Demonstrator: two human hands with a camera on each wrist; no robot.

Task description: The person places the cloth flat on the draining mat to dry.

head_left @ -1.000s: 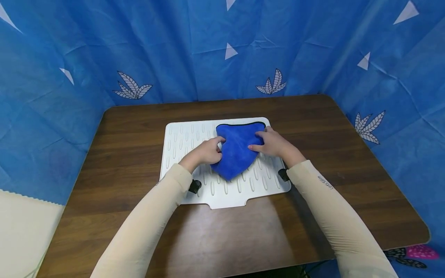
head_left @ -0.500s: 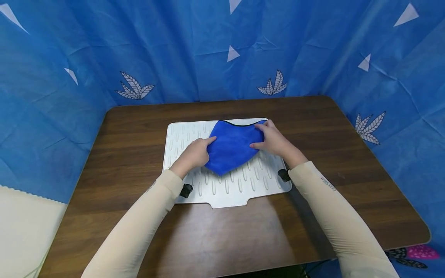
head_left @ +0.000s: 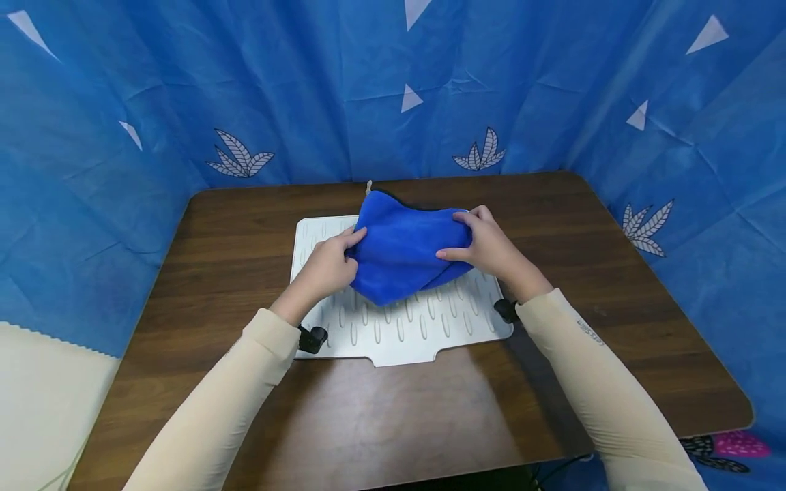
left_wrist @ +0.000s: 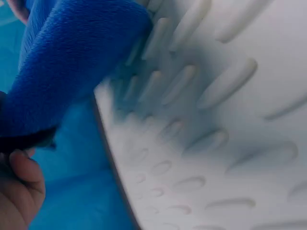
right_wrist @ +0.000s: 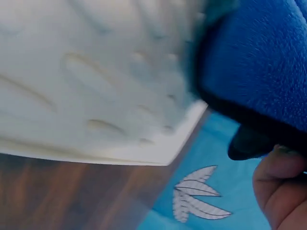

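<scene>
A blue plush cloth (head_left: 408,245) with black edging is stretched between the two hands in the head view, over a white board with raised ribs (head_left: 402,344). My left hand (head_left: 325,267) pinches the cloth's left side. At the opposite side, my right hand (head_left: 493,247) grips it with thumb and fingers spread apart. In the left wrist view, the cloth (left_wrist: 81,57) hangs raised above the ribs, and its shadow falls on them. The right wrist view shows the black edge of the cloth (right_wrist: 261,67) beside the fingers (right_wrist: 283,187). Some fingers are hidden behind the fabric.
The board lies on a brown wood-grain table (head_left: 239,239), with its notched tab toward the front. Blue patterned curtains (head_left: 344,82) enclose the back and sides. Black wrist cameras (head_left: 313,339) sit near both sleeves. A dark cable (head_left: 565,466) shows past the front edge.
My left hand has moved left and now pinches the cloth's side. The cloth has spread wider and been raised, its far left corner reaching beyond the board. My right hand stays nearly in place.
</scene>
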